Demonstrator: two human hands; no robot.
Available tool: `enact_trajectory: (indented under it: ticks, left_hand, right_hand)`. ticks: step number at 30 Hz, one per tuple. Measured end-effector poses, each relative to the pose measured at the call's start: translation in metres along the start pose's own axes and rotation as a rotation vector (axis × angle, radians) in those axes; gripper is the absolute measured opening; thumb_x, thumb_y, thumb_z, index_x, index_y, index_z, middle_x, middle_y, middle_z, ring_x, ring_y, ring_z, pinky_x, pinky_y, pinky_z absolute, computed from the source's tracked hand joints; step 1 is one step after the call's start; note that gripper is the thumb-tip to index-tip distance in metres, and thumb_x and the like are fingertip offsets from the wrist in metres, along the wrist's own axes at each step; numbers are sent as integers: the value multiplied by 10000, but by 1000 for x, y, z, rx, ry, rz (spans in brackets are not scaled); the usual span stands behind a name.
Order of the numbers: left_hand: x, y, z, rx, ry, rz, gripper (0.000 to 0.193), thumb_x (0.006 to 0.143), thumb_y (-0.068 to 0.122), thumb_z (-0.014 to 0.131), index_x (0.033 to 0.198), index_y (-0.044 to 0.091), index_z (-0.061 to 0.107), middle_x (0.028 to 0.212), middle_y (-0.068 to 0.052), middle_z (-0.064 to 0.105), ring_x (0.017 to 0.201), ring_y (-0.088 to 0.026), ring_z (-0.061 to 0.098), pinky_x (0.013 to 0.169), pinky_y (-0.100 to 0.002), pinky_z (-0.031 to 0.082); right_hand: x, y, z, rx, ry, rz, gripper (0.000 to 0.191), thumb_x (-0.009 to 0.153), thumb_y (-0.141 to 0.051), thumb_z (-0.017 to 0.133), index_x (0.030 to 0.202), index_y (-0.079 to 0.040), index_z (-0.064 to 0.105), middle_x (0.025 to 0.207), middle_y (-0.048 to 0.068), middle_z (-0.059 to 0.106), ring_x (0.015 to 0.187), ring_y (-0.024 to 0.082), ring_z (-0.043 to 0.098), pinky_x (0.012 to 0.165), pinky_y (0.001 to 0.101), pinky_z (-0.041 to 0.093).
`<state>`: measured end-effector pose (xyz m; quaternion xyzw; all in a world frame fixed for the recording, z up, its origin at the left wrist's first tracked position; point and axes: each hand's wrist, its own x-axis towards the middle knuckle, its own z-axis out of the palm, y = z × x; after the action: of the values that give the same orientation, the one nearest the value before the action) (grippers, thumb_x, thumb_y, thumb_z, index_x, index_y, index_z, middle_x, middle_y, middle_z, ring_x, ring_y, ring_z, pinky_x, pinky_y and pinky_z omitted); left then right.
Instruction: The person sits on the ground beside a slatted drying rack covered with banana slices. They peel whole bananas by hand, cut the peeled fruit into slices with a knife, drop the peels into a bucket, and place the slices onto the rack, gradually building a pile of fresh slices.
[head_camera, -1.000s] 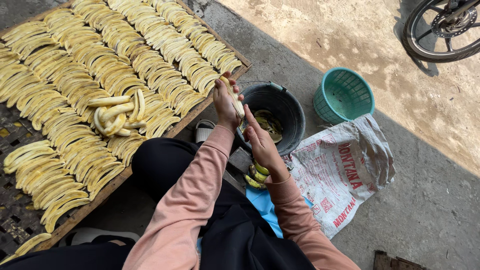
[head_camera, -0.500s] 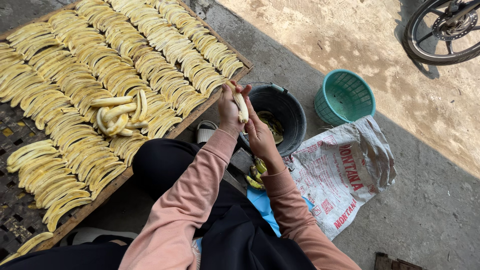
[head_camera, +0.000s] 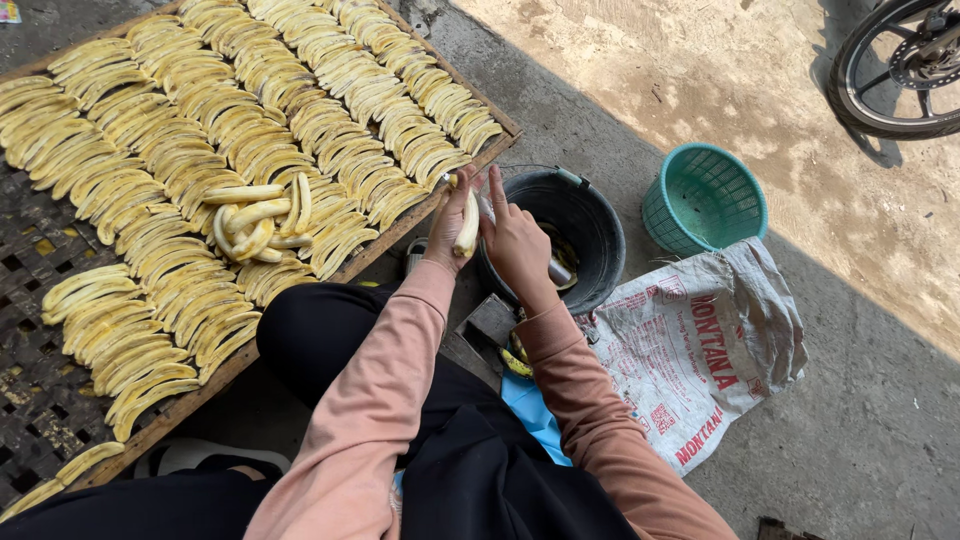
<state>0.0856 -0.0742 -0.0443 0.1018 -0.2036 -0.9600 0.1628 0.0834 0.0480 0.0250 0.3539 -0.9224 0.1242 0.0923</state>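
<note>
1. Left hand (head_camera: 447, 222) is wrapped round a peeled banana (head_camera: 467, 226), holding it upright over the near rim of the black bucket (head_camera: 600, 230). Right hand (head_camera: 515, 240) sits just beside it, fingers closed on something slim that I judge to be a knife, though the blade is hard to make out.
2. Best grip here, I'd say: support the banana along its length, not pinched, since peeled fruit bruises and snaps.
3. Keep the work over the bucket so the scraps visible inside it get company rather than landing on the sack (head_camera: 700, 350) to the right.
4. Any cut should run away from the left thumb; the two hands are almost touching.
5. On the left, the rack (head_camera: 40, 290) carries tight rows of slices, with a loose pile (head_camera: 258, 218) of peeled bananas on top, near the hands. New pieces want laying flat, side by side, not overlapping.
6. The green basket (head_camera: 705, 198) stands to the far right, well apart.
</note>
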Motion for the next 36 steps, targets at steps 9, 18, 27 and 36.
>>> enact_trajectory:
  ticks: [9, 18, 27, 36]
  left_hand:
    - [17, 122, -77, -32, 685, 429, 449, 1028, 311, 673, 1315, -27, 606, 1094, -104, 660, 920, -131, 707, 712, -304, 547]
    - [-5, 10, -24, 1082, 200, 192, 410, 891, 369, 787, 1136, 78, 635, 945, -19, 697, 874, -143, 665, 799, -319, 556]
    - [-95, -151, -22, 2167, -736, 236, 547, 664, 168, 882, 1132, 75, 614, 1133, -112, 651, 1095, -325, 652, 878, -506, 530]
    - [-72, -119, -24, 2062, -728, 16, 698, 710, 171, 884, 1338, 182, 578, 1246, -82, 610, 1216, -315, 584, 977, -493, 495]
  right_hand:
    - [9, 60, -24, -40, -87, 307, 935, 992, -352, 694, 1675, -144, 90, 975, 144, 711, 821, 333, 676, 652, 482, 530]
    - [-208, 149, 36, 359, -56, 772, 784, 807, -532, 849, 1190, 87, 558, 1053, 283, 700, 965, 380, 703, 844, 459, 545]
    - [-226, 90, 60, 137, -141, 852, 624, 808, -534, 854, 985, 38, 677, 1042, 246, 646, 949, 437, 647, 798, 516, 517]
    - [-205, 83, 43, 241, 186, 654, 398, 776, -305, 846, 1055, -47, 726, 1062, 135, 655, 887, 331, 672, 747, 450, 541]
